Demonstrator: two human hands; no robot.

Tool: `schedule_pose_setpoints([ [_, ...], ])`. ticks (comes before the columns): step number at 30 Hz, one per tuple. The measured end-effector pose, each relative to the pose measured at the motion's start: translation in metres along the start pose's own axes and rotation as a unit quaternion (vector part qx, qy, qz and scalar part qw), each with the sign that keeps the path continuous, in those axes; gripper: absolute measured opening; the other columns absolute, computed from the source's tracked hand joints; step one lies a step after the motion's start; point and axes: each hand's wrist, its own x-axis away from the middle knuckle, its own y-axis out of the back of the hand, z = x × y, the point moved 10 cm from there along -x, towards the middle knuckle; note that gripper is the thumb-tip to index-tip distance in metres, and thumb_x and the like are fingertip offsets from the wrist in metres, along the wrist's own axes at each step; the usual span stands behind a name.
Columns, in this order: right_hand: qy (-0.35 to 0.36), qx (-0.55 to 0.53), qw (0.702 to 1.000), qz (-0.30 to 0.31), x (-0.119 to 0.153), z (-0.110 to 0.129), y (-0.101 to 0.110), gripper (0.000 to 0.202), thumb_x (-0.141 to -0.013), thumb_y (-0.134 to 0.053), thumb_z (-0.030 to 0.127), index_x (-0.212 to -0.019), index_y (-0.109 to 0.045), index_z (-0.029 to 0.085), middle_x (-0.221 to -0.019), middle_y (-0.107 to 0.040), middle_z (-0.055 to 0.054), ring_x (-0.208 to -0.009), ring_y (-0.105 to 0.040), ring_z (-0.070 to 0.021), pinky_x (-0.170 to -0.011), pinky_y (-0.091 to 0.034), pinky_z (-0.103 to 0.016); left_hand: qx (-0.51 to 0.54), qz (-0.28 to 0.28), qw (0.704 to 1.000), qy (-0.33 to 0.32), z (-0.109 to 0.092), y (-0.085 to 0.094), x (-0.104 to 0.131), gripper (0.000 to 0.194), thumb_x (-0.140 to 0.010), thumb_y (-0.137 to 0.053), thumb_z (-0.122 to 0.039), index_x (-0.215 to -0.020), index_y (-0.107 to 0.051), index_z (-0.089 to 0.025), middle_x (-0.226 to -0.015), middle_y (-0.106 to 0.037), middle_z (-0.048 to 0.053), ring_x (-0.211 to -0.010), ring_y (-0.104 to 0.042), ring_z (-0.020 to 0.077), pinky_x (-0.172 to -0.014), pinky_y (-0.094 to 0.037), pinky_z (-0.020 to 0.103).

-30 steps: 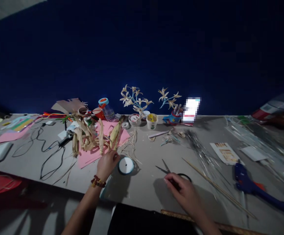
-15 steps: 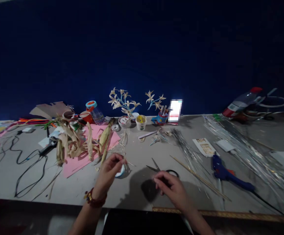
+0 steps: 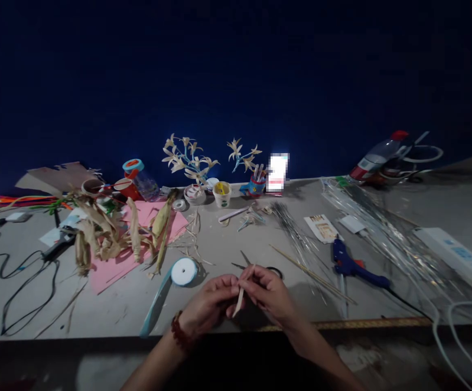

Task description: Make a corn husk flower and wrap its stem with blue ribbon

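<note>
Both hands meet near the table's front edge around a narrow pale strip of corn husk (image 3: 240, 301). My left hand (image 3: 211, 304) is closed, pinching the strip from the left. My right hand (image 3: 269, 293) is closed on it too, thumb and fingers near its upper end. Just behind the right hand lie open scissors (image 3: 244, 258), their handles partly hidden. To the left of my left hand lies a roll of light blue tape (image 3: 184, 271), its loose end trailing toward the front edge.
Dried corn husks (image 3: 106, 233) lie on pink paper (image 3: 114, 276) at left. Husk flowers on blue stems (image 3: 189, 157) stand at the back. Bamboo sticks (image 3: 313, 274), thin wires (image 3: 297, 233), a blue glue gun (image 3: 354, 269) and a white power strip (image 3: 458, 255) are at right.
My left hand has left the tape roll and moved right to meet my right hand. The pale strip now shows between them. The view has shifted somewhat.
</note>
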Motion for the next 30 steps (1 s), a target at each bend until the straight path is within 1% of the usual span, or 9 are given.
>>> schedule_pose_setpoints([
  [2, 0.012, 0.006, 1.000, -0.026, -0.001, -0.001, 0.006, 0.042, -0.077, -0.077, 0.058, -0.076, -0.061, 0.019, -0.051, -0.045, 0.008, -0.041, -0.032, -0.0052, -0.038, -0.020, -0.017, -0.096, -0.071, 0.989, -0.083, -0.020, 0.009, 0.004, 0.031, -0.080, -0.078, -0.042, -0.080, -0.064, -0.015, -0.066, -0.058, 0.000, -0.059, -0.049, 0.0106, -0.057, -0.037, 0.022],
  [4, 0.023, 0.009, 0.999, -0.043, -0.002, -0.002, 0.009, 0.041, -0.079, -0.076, 0.057, -0.076, -0.061, 0.019, -0.052, -0.045, 0.008, -0.042, -0.032, -0.0053, -0.037, -0.021, -0.017, -0.165, -0.100, 0.974, -0.123, -0.033, 0.009, 0.008, 0.032, -0.080, -0.078, -0.044, -0.079, -0.065, -0.015, -0.067, -0.058, 0.000, -0.063, -0.049, 0.0116, -0.062, -0.039, 0.023],
  [6, 0.033, 0.016, 0.998, -0.051, -0.003, -0.001, 0.011, 0.040, -0.080, -0.076, 0.056, -0.077, -0.062, 0.019, -0.054, -0.047, 0.007, -0.043, -0.035, -0.0056, -0.037, -0.023, -0.017, -0.172, -0.080, 0.976, -0.105, -0.030, 0.004, 0.006, 0.034, -0.079, -0.079, -0.045, -0.076, -0.065, -0.015, -0.067, -0.060, 0.001, -0.061, -0.048, 0.0112, -0.060, -0.038, 0.023],
  [9, 0.037, 0.019, 0.998, -0.042, -0.003, 0.003, 0.010, 0.039, -0.079, -0.077, 0.056, -0.082, -0.066, 0.018, -0.055, -0.051, 0.006, -0.044, -0.039, -0.0065, -0.038, -0.026, -0.016, -0.088, -0.048, 0.993, -0.053, -0.014, 0.001, 0.000, 0.036, -0.077, -0.080, -0.044, -0.070, -0.062, -0.014, -0.064, -0.063, 0.002, -0.053, -0.044, 0.0086, -0.053, -0.031, 0.022],
  [13, -0.027, -0.037, 0.998, 0.045, 0.001, -0.001, -0.006, 0.046, -0.079, -0.075, 0.057, -0.101, -0.068, 0.018, -0.054, -0.057, 0.005, -0.040, -0.038, -0.0057, -0.038, -0.027, -0.016, 0.024, 0.016, 1.000, -0.002, 0.003, -0.008, -0.004, 0.034, -0.079, -0.077, -0.044, -0.073, -0.067, -0.011, -0.054, -0.053, -0.001, -0.043, -0.034, 0.0058, -0.048, -0.023, 0.023],
  [17, -0.029, -0.015, 0.998, 0.053, 0.001, 0.004, -0.008, 0.042, -0.076, -0.079, 0.055, -0.088, -0.067, 0.017, -0.052, -0.056, 0.006, -0.039, -0.037, -0.0046, -0.038, -0.025, -0.016, 0.068, 0.076, 0.993, 0.052, 0.015, -0.020, -0.001, 0.030, -0.080, -0.075, -0.040, -0.078, -0.069, -0.011, -0.054, -0.046, -0.004, -0.042, -0.033, 0.0057, -0.051, -0.031, 0.025],
  [22, -0.038, -0.026, 0.999, 0.003, -0.003, 0.001, 0.000, 0.042, -0.074, -0.079, 0.055, -0.075, -0.059, 0.018, -0.047, -0.052, 0.008, -0.036, -0.032, -0.0038, -0.036, -0.020, -0.016, -0.013, 0.002, 1.000, -0.014, -0.001, -0.002, 0.000, 0.038, -0.086, -0.069, -0.049, -0.078, -0.068, -0.012, -0.068, -0.063, 0.006, -0.054, -0.051, 0.0115, -0.054, -0.037, 0.025],
  [26, -0.043, -0.028, 0.999, -0.013, -0.003, -0.001, 0.002, 0.043, -0.073, -0.079, 0.055, -0.074, -0.058, 0.018, -0.045, -0.052, 0.008, -0.034, -0.032, -0.0035, -0.035, -0.020, -0.016, -0.069, -0.045, 0.994, -0.067, -0.014, 0.011, 0.005, 0.029, -0.081, -0.078, -0.041, -0.079, -0.066, -0.015, -0.069, -0.064, 0.004, -0.064, -0.055, 0.0133, -0.061, -0.042, 0.023],
  [30, -0.035, -0.016, 0.999, -0.021, -0.003, -0.001, 0.002, 0.044, -0.074, -0.077, 0.058, -0.073, -0.057, 0.018, -0.045, -0.052, 0.008, -0.035, -0.034, -0.0036, -0.035, -0.021, -0.016, -0.123, -0.061, 0.986, -0.092, -0.021, 0.013, 0.009, 0.026, -0.081, -0.078, -0.038, -0.079, -0.066, -0.015, -0.069, -0.064, 0.003, -0.065, -0.055, 0.0132, -0.062, -0.043, 0.024],
])
